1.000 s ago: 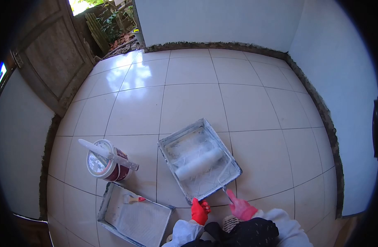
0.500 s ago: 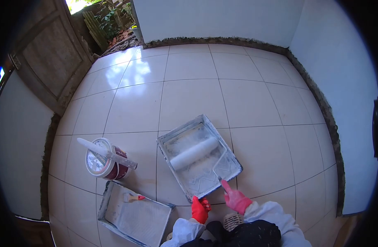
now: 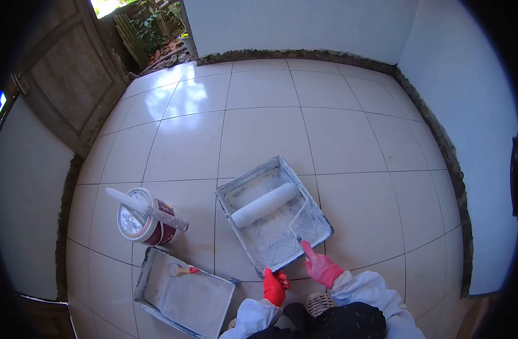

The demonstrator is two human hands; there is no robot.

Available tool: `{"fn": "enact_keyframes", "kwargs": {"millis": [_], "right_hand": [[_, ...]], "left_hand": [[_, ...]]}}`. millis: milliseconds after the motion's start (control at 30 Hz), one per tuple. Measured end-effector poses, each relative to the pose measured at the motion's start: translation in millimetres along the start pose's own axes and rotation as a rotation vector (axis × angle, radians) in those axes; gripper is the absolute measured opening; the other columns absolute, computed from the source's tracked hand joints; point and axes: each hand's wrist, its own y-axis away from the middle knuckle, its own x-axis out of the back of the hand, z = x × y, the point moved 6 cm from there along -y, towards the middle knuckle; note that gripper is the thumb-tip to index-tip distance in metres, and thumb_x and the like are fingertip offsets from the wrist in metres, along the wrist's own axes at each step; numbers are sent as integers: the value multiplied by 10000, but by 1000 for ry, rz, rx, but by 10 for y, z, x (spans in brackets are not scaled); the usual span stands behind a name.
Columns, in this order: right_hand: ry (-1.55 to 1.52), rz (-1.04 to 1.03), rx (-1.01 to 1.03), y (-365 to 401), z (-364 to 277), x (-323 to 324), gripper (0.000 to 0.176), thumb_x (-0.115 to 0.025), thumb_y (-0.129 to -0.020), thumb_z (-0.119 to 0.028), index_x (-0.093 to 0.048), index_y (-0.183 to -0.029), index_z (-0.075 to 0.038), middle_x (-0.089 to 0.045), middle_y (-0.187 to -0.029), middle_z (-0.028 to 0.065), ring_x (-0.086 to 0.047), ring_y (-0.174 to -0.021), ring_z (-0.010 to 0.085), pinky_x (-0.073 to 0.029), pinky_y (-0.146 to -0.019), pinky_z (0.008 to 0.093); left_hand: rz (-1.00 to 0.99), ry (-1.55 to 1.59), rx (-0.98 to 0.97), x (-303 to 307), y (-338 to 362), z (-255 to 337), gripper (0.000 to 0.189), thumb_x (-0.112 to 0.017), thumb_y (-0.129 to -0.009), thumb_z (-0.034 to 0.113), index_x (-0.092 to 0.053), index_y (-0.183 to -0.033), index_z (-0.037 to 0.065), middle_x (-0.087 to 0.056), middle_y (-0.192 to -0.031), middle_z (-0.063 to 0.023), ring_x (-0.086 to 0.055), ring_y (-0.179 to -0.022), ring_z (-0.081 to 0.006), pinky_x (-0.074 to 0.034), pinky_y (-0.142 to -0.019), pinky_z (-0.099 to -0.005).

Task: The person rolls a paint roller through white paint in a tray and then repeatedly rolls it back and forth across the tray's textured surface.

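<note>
The floor [image 3: 349, 141] is glossy tile, mirroring daylight beyond the paint tray [image 3: 274, 243]; left of that tray, the bucket [image 3: 157, 231] looks smooth plastic. The door [image 3: 72, 68], farther left, is matt, unpainted wood.

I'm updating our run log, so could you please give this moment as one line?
right hand: holds paint roller in paint tray | left hand: at tray's near edge | paintbrush: in second tray

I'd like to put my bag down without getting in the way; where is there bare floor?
Tiles are bare from the roller tray to the far wall and to the right wall. Crowded: left hand and right hand at that tray's near edge, brush tray and bucket close together on the left.
</note>
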Motion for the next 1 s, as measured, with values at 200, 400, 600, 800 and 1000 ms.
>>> {"fn": "enact_keyframes", "kwargs": {"millis": [200,400,600,800,1000], "right_hand": [[42,-189,-196,747,21,155,599,-474,-781,-114,-209,-1317,-87,-549,-663,264,-543,-612,424,-418,-562,496],[22,-85,-102,94,-128,134,592,-465,-787,-131,-201,-1315,-91,-549,-674,276,-541,-627,435,-418,-590,507],[67,14,-17,-953,-253,-14,585,-465,-794,-155,-207,-1317,-115,-561,-762,275,-547,-688,434,-426,-627,502],[97,4,16,-991,-186,-26,608,-486,-782,-159,-209,-1321,-115,-566,-765,270,-554,-706,426,-433,-637,492],[57,-88,-104,-363,-230,5,617,-480,-783,-159,-188,-1323,-90,-557,-704,283,-553,-670,437,-435,-626,494]], "left_hand": [[-8,-8,0,-13,22,-1,474,-283,-867,479,-477,-808,51,-452,-505,-45,-398,-413,-169,-318,-396,-301],[-6,-40,-7,35,-25,-17,500,-272,-870,490,-487,-800,44,-473,-506,-55,-418,-402,-178,-335,-376,-304],[-20,-65,-3,43,-54,-13,518,-262,-874,489,-508,-795,40,-489,-507,-58,-440,-392,-181,-365,-358,-299],[-9,-54,8,0,-79,17,500,-274,-872,485,-501,-795,47,-479,-507,-54,-425,-399,-174,-342,-371,-295],[24,-31,22,8,-22,4,477,-285,-871,476,-491,-793,53,-462,-503,-47,-404,-412,-170,-315,-393,-297]]}}
